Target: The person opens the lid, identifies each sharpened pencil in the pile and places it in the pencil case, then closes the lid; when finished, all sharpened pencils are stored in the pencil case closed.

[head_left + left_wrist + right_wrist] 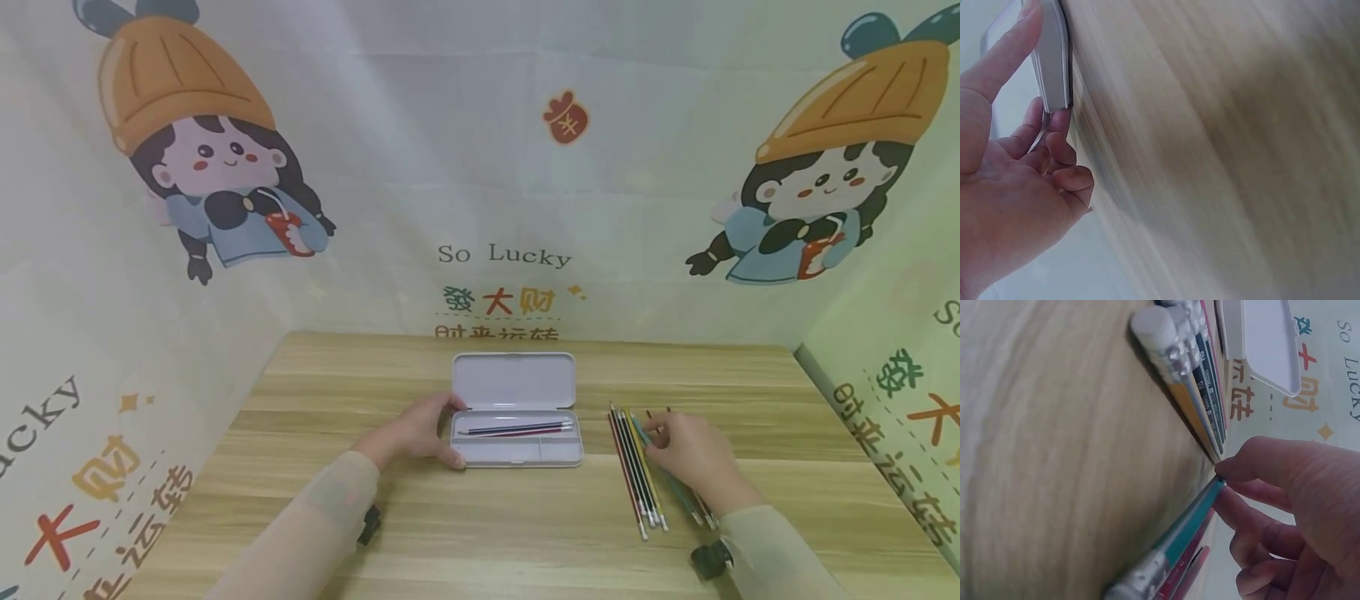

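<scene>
A white pencil case (pixel 495 451) lies with its lid (pixel 514 381) raised at the back. Several pencils (pixel 517 430) rest in its long rear compartment. My left hand (pixel 416 432) grips the case's left end, thumb at the near corner and fingers farther back. To the right of the case, my right hand (pixel 697 457) pinches a teal pencil (pixel 1190 526) between thumb and index finger. A group of pencils (pixel 633 467), red, black and yellow, lies just left of that hand. Red pencils (pixel 1175 575) lie beside the teal one, partly hidden by the hand in the head view.
The wooden table (pixel 480 533) carries the case and the pencils. Printed cloth (pixel 510 167) with cartoon figures and lettering hangs behind the table and along both sides. A low divider (pixel 540 450) splits the case's front part.
</scene>
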`<state>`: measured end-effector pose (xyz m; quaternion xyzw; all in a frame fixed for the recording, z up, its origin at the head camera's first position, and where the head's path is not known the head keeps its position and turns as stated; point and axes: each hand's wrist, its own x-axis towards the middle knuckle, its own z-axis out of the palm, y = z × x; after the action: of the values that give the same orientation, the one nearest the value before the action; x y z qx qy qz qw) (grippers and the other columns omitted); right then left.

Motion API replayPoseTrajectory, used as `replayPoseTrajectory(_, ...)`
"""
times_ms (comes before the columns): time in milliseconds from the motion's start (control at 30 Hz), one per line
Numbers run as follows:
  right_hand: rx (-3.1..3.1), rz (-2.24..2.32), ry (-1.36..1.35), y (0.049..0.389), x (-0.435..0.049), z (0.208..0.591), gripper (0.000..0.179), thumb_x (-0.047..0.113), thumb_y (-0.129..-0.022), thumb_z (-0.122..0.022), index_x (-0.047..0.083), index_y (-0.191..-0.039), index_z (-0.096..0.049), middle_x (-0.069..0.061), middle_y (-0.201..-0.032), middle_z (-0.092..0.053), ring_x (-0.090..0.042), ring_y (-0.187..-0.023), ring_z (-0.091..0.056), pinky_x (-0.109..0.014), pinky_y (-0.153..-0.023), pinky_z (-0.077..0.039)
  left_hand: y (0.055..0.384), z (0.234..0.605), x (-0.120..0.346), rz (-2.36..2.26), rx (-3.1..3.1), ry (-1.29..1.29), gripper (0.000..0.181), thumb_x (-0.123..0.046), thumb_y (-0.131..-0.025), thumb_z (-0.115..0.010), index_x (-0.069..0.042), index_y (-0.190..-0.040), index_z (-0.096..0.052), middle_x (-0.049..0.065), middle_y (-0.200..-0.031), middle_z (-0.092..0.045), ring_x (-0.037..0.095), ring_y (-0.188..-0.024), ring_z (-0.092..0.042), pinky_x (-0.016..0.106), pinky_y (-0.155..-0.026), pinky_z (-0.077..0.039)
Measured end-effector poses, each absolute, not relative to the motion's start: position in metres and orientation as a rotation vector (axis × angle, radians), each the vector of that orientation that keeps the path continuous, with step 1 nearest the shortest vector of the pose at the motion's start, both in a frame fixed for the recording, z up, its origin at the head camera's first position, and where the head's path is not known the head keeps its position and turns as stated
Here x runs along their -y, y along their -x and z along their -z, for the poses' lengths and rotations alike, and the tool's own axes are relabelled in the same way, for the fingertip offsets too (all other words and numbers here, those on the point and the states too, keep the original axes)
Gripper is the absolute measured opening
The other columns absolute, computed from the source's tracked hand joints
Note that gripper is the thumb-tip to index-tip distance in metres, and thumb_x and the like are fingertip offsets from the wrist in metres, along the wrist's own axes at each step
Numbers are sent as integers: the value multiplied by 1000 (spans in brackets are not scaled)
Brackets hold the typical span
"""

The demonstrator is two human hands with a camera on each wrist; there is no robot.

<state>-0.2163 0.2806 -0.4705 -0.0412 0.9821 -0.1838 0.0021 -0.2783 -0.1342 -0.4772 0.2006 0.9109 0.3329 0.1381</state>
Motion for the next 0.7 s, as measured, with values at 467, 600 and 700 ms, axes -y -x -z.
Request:
replayPoseTrajectory(467, -3172, 584, 221, 211, -273, 467, 28, 17, -85, -76, 11, -113, -78, 1, -87, -75, -9, -59, -51, -26, -45, -41, 279, 478, 132, -967, -2632, -586, 82, -17, -62, -99, -4, -131, -57, 15, -133, -62, 35, -132, -54, 52, -121, -38)
replayPoseTrajectory(600, -3192, 598, 278, 212, -269, 468, 29, 17, -83, -75, 13, -112, -78, 3, -87, -75, -8, -61, -53, -25, -48, -42, 278, 477, 131, -964, -2631, -579, 82, -17, -63, -99, -3, -132, -57, 16, -134, -61, 36, -133, -53, 52, -121, -38)
replayPoseTrajectory(700, -3198, 607, 317, 214, -262, 467, 25, 17, -83, -75, 17, -108, -78, 7, -83, -73, -7, -62, -51, -25, -51, -40, 277, 475, 132, -970, -2631, -571, 83, -17, -62, -99, -3, -132, -56, 16, -134, -61, 37, -134, -53, 52, -121, -38)
